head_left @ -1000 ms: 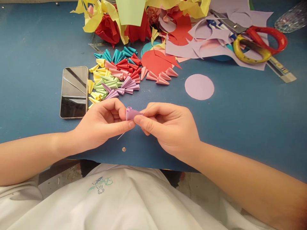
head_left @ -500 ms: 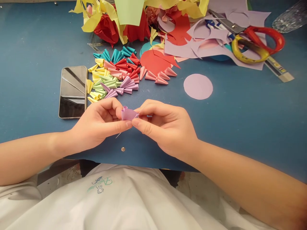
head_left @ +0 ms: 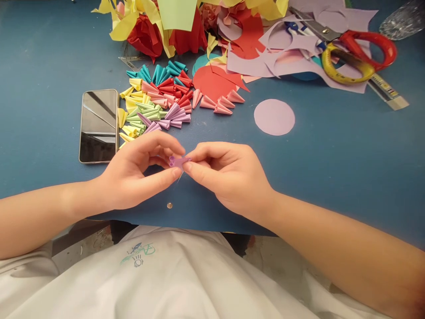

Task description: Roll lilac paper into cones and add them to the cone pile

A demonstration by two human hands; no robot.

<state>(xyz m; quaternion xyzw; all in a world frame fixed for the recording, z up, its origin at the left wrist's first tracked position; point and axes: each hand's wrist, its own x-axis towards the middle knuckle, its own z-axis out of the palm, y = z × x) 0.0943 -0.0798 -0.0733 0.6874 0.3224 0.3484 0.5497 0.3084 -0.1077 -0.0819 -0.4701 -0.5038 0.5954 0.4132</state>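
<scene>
1. Centrally, locate the small piece of purple paper [head_left: 178, 162] between the fingertips of both hands, over the near part of the blue table [head_left: 332, 177]. Its left end shows small curls.
2. Right hand [head_left: 229, 175]: thumb and forefinger are pinched together on the right end of the paper.
3. Left hand [head_left: 142, 170]: thumb lies at the lower edge of the paper, forefinger arches over its upper edge. Whether these fingers clamp the paper cannot be told.
4. Thin rod [head_left: 180, 177]: a short length shows below the paper, slanting down to the left; the remainder is hidden.
5. Round stud [head_left: 169, 205]: set in the table, below the hands.
6. Paper cones: grouped beyond the left hand. Teal cones [head_left: 161, 74] lie at the far side, red cones [head_left: 169, 86] next, yellow cones [head_left: 133, 102] at the left, light green cones [head_left: 146, 113] and purple cones [head_left: 177, 114] nearer the hands.
7. Phone [head_left: 98, 126]: flat, screen up and dark, just left of the cones.
8. Pink cones [head_left: 222, 106]: to the right of the group, beside a red paper piece [head_left: 210, 82].
9. Purple disc [head_left: 274, 117]: flat on the table, beyond the right hand and apart from other parts.
10. Scissors [head_left: 348, 57]: one red handle, one yellow handle, resting on purple paper scraps [head_left: 249, 62] at far right.
11. Yellow paper [head_left: 128, 26] and crumpled red paper [head_left: 144, 37]: heaped at the far edge of view.
</scene>
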